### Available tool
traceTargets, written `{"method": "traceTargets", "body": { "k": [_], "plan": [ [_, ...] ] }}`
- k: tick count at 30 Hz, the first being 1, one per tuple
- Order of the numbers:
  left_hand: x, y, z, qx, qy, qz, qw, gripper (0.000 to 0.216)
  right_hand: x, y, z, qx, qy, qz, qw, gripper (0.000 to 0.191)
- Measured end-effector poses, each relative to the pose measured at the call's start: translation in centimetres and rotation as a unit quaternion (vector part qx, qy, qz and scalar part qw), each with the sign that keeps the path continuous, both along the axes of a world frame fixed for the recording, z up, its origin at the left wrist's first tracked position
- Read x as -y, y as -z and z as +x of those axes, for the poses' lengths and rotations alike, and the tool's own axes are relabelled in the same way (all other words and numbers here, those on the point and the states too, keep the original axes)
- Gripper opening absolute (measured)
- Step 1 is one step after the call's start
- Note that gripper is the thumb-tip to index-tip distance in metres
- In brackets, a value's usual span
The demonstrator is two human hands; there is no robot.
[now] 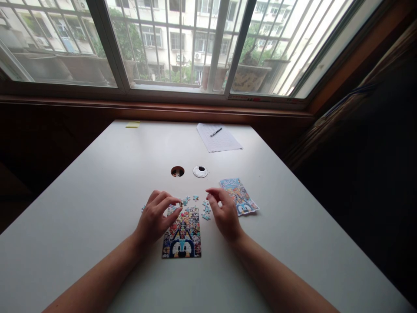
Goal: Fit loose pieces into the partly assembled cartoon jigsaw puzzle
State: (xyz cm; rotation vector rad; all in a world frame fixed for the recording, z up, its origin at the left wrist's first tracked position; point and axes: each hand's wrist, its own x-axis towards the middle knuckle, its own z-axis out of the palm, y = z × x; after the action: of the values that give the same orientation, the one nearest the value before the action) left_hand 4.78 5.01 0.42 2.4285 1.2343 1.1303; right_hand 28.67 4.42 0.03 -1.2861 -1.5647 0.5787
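Observation:
A partly assembled jigsaw puzzle [182, 234] lies flat on the white table, with a blue dog's face at its near end and a crowd of small colourful figures above. My left hand [156, 215] hovers over its upper left side, thumb and index finger closed on a small puzzle piece [180, 203]. To the right of the puzzle, my right hand [226, 213] is raised with thumb and index finger nearly together; anything between them is too small to make out. Several loose blue puzzle pieces [206, 209] lie between the hands, beyond and beside the puzzle's top edge.
A picture sheet [239, 195] with the same dog lies just right of my right hand. Farther back are a round cable hole [177, 171], its white cover [200, 171], papers [218, 141] with a pen [216, 132], and yellow sticky notes [133, 124]. A barred window rises beyond.

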Motion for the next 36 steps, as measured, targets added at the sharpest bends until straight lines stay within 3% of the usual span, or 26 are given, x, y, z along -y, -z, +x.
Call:
{"method": "traceTargets", "body": {
  "k": [6,15,26,36],
  "plan": [
    [-0.16,-0.15,-0.05,-0.013,-0.024,-0.032,0.999,0.011,-0.27,0.37,0.08,0.038,0.021,0.009,0.999,0.018],
    [-0.27,0.02,-0.01,-0.024,-0.030,-0.050,0.998,0.013,-0.26,0.09,-0.31,0.107,-0.048,0.022,0.993,0.023],
    [-0.20,0.32,0.14,-0.026,-0.016,-0.034,0.999,0.017,0.03,-0.51,-0.57,0.156,-0.107,0.058,0.980,0.014],
    [-0.31,0.28,0.13,-0.028,-0.011,-0.036,0.999,0.016,-0.05,-0.36,-0.64,0.172,-0.128,0.072,0.974,0.013]
  ]
}}
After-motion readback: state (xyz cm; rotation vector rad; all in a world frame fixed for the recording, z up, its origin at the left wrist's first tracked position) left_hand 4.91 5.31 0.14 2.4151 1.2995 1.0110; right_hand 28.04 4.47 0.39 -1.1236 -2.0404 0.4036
